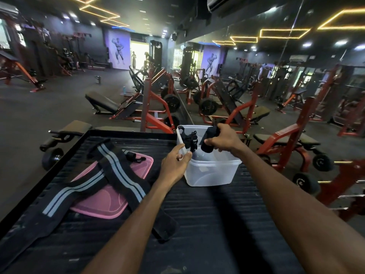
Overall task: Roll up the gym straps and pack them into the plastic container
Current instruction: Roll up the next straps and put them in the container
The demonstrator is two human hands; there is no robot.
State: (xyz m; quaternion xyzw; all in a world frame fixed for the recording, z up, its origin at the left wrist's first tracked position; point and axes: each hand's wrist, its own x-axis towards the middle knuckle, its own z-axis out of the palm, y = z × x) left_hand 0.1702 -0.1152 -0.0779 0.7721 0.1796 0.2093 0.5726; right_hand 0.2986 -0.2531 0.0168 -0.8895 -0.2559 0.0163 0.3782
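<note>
Gripping a rolled strap (pixel 207 147) over the container (pixel 211 173), right hand (pixel 222 139), rim pinched by left hand (pixel 173 165), loose straps (pixel 110 175) left along the platform's (pixel 207 214) left edge.

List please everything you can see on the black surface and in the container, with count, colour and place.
plastic container: one, clear, far right of the black mat.
rolled strap: one, black, over the container's opening, in the right hand.
strap bundle: one, black, inside the container at its left wall.
flat straps: two, black with grey stripes, crossed over the lid.
lid: one, pink, on the mat, left.
mat: one, black, ribbed.
left hand: fingers on the container's left rim.
right hand: closed on the rolled strap.
</note>
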